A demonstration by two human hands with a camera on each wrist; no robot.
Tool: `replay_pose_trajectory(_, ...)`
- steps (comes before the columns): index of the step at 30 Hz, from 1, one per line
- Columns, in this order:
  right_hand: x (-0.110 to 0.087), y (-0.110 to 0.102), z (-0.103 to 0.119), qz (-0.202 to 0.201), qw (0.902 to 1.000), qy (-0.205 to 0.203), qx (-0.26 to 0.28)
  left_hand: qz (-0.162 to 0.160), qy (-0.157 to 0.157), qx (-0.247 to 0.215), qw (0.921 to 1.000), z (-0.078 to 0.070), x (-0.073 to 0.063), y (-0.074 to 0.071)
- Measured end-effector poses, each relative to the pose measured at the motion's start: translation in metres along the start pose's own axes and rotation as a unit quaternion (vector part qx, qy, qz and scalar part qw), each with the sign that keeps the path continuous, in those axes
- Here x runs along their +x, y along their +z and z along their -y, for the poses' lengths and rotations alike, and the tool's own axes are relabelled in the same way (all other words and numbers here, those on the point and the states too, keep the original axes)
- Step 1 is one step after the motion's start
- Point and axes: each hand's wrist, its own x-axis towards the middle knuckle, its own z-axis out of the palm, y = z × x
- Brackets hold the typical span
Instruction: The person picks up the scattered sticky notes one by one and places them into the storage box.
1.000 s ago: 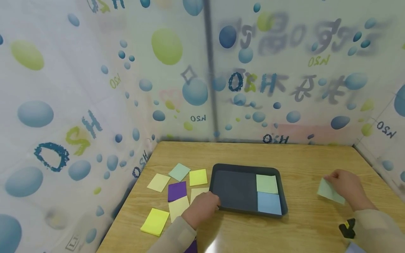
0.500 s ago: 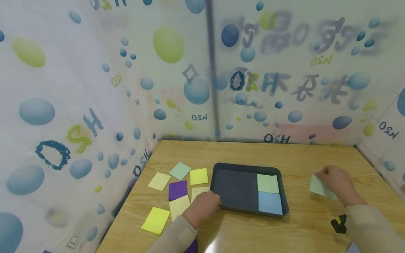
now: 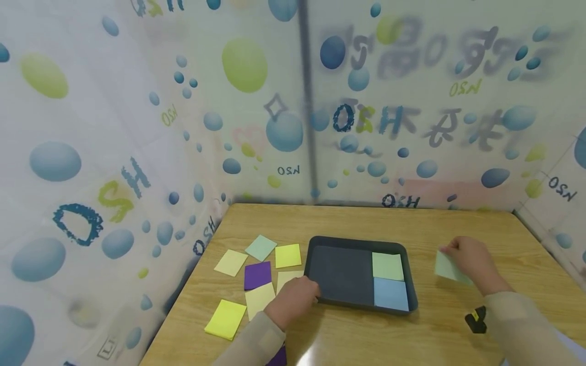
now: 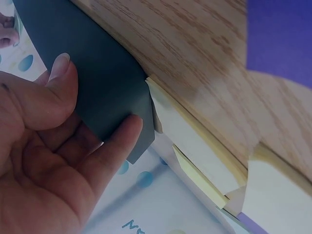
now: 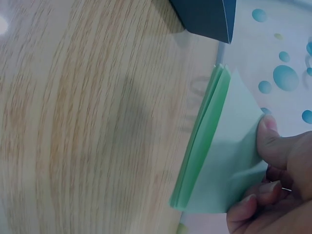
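A dark grey tray (image 3: 341, 274) lies on the wooden table, with a pale green sticky-note pad (image 3: 387, 266) and a blue one (image 3: 390, 294) along its right side. At the tray's near left corner, my left hand (image 3: 294, 301) holds the wall; the left wrist view shows thumb and fingers against that wall (image 4: 97, 68). Right of the tray, my right hand (image 3: 473, 262) pinches another light green sticky-note pad (image 3: 448, 268) by its edge. This pad's layered sheets (image 5: 222, 151) fan slightly apart in the right wrist view, above the table.
Left of the tray lie several pads, among them a purple pad (image 3: 257, 275), a bright yellow pad (image 3: 225, 319) and a green pad (image 3: 261, 247). A small black and yellow object (image 3: 477, 320) sits near my right sleeve. Bubble-printed curtains (image 3: 256, 127) enclose the table.
My right hand has moved left toward the tray with the light green sticky-note pad. The left hand stays at the tray's corner.
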Motion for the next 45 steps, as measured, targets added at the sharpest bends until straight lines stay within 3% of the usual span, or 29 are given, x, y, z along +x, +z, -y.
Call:
replay_pose_trajectory(13, 0.003, 0.009, 0.024, 0.013, 0.9998, -0.005, 0.016, 0.007, -0.007, 0.000, 0.9999, -0.001, 0.000, -0.001)
replay_pose_trajectory(21, 0.005, 0.015, 0.036, 0.003, 0.9995, -0.026, 0.016, 0.002, -0.001, 0.000, 1.0000, 0.000, -0.001, 0.002)
replay_pose_trajectory(28, 0.007, 0.017, 0.048, 0.008, 0.9996, -0.020, 0.018, -0.009, 0.004, -0.003, 0.9999, 0.001, -0.001, 0.002)
replay_pose_trajectory(45, 0.012, 0.032, 0.077, 0.024, 0.9986, -0.038, 0.027, 0.005, -0.004, 0.006, 1.0000, 0.000, 0.001, 0.002)
